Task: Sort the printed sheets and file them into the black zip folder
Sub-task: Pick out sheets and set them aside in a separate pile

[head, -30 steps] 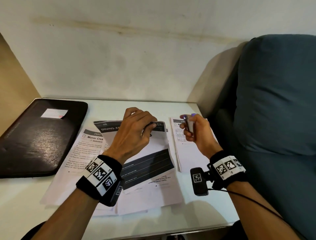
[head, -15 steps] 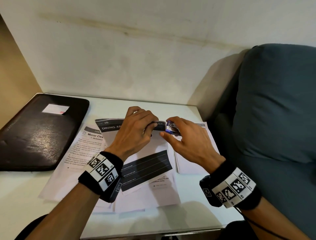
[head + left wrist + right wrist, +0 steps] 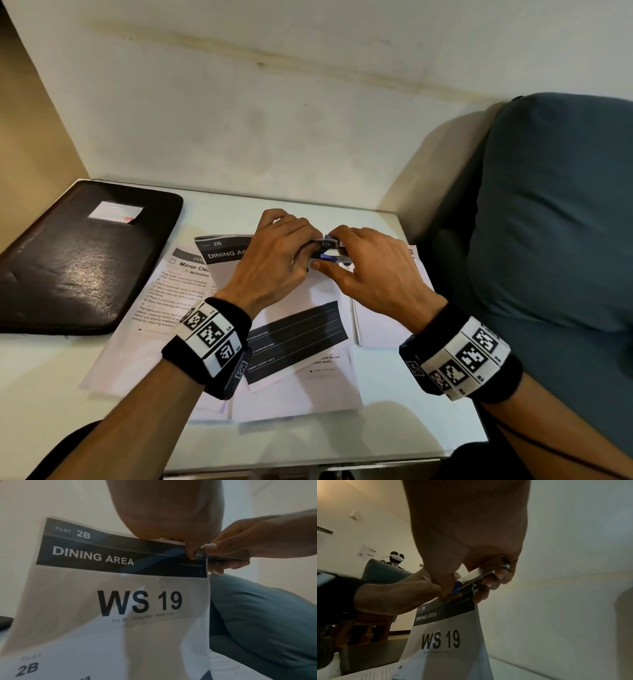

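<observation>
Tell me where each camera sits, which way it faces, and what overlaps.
Head: worn high, looking down at table; shows left hand, right hand.
Left wrist: beneath the left hand, looking up along it at the WS 19 sheet.
Right wrist: under the right hand, facing the stapler.
Shared: both wrist views show that sheet's corner and both hands.

The head view looks steeply down onto the white bench (image 3: pixel 102 359) toward the wall. Both wrist views sit low and close, looking up, and share the raised white "WS 19" printed sheet (image 3: pixel 120 635) (image 3: pixel 447 660).
</observation>
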